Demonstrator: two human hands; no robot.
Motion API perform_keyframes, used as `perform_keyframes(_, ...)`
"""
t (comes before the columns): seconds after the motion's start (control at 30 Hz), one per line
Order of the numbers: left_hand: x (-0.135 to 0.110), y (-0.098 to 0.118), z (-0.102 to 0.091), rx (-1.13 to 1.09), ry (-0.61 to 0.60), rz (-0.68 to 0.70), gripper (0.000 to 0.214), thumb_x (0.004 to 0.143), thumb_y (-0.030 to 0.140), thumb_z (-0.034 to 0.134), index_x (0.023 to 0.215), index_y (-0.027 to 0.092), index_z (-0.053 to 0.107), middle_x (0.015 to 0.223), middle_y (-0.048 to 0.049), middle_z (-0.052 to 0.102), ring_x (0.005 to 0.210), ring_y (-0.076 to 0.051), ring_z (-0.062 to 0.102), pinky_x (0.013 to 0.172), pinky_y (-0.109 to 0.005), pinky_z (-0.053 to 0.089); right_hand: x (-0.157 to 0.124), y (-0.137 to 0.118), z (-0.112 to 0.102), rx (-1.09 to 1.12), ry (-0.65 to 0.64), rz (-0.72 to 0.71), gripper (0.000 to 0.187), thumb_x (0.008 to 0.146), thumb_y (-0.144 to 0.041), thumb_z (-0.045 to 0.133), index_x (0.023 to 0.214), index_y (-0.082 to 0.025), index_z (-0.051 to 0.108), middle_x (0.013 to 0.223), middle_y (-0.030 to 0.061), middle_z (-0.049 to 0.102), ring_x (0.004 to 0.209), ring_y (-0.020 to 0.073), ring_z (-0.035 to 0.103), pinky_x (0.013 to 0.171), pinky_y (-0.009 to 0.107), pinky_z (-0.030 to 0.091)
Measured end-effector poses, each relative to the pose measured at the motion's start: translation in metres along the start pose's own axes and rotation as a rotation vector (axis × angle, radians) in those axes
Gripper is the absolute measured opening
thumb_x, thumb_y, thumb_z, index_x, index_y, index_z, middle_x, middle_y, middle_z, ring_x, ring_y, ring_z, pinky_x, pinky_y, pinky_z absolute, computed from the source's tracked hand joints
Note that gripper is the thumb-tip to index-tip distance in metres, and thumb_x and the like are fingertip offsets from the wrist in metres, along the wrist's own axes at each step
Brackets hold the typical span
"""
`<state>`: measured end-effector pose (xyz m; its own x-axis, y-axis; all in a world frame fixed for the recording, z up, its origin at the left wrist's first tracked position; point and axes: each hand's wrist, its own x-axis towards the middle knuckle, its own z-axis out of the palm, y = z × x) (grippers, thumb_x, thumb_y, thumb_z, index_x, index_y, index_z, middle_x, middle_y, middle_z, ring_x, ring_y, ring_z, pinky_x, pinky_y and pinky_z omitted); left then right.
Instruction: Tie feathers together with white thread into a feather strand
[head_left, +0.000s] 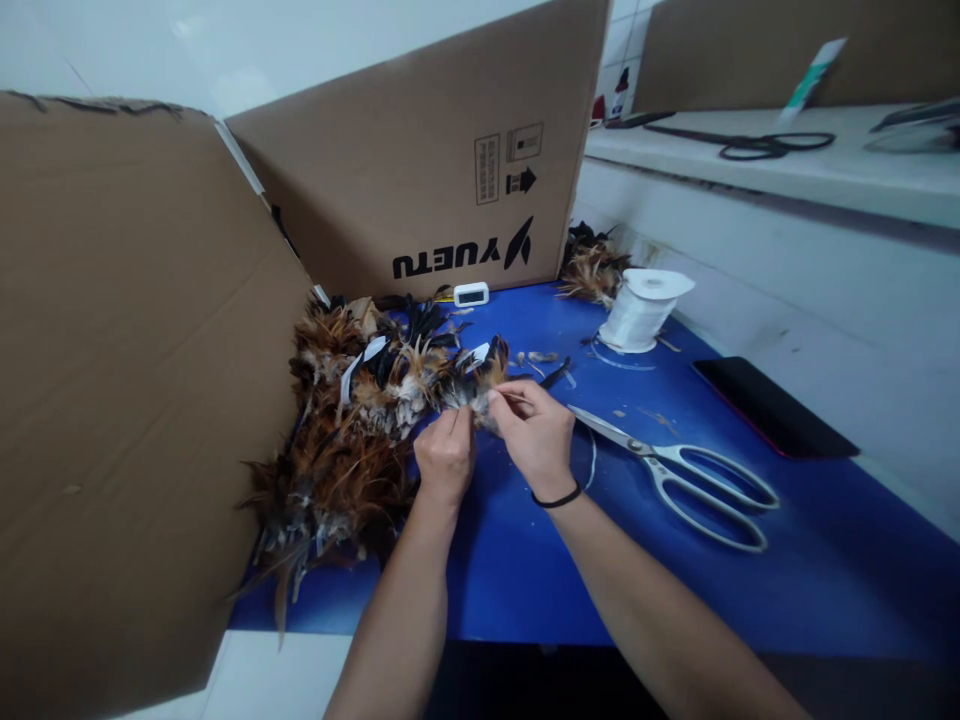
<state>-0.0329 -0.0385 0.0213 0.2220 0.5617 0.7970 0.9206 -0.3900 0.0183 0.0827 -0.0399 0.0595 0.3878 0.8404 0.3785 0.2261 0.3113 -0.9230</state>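
Both my hands are closed at a small bunch of brown, black and grey feathers (491,372) above the blue tabletop. My left hand (444,458) pinches at its lower left side, knuckles up. With thumb and fingers, my right hand (538,440) grips its right side; a thin strand or quill shows between those fingers. Just left of my hands lie more feather bunches (409,390), some with white strips (364,368). A large reddish-brown feather pile (337,480) spreads nearer to me. The exact pinch points are hidden by my fingers.
Silver scissors (675,470) lie right of my right hand, beside a black phone (772,405). Behind stand a white spool (646,310) and a small white display device (471,294). Cardboard panels (420,170) wall the left and back. Black scissors (750,143) rest on the ledge.
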Motion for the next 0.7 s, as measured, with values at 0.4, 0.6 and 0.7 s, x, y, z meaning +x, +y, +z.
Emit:
perform_keyframes(0.4, 0.002, 0.004, 0.002, -0.32, -0.023, -0.164, 0.021, 0.087, 0.017, 0.046, 0.084, 0.016, 0.067, 0.066, -0.0036, 0.06, 0.062, -0.012, 0.055, 0.06, -0.021, 0.039, 0.027, -0.003, -0.045, 0.138, 0.128, 0.077, 0.013, 0.072, -0.029, 0.065, 0.076, -0.016, 0.064, 0.065, 0.0008, 0.064, 0.051, 0.0124, 0.06, 0.052, 0.025, 0.048)
perform_keyframes(0.6, 0.006, 0.011, -0.003, -0.772, -0.088, -0.371, 0.025, 0.085, 0.024, 0.053, 0.065, 0.016, 0.065, 0.052, 0.0007, 0.052, 0.052, -0.011, 0.05, 0.057, -0.024, 0.04, 0.019, 0.003, -0.066, 0.146, 0.017, 0.088, 0.014, 0.073, -0.029, 0.065, 0.077, -0.016, 0.064, 0.063, 0.0, 0.063, 0.051, 0.0117, 0.059, 0.051, 0.024, 0.048)
perform_keyframes(0.7, 0.006, 0.014, 0.0, -0.96, -0.132, -0.541, 0.028, 0.083, 0.03, 0.055, 0.061, 0.016, 0.064, 0.049, 0.0016, 0.05, 0.049, -0.011, 0.048, 0.055, -0.025, 0.04, 0.015, 0.005, -0.074, 0.091, -0.087, 0.06, 0.012, 0.075, -0.028, 0.062, 0.076, -0.016, 0.063, 0.059, -0.001, 0.06, 0.05, 0.0109, 0.057, 0.049, 0.023, 0.046)
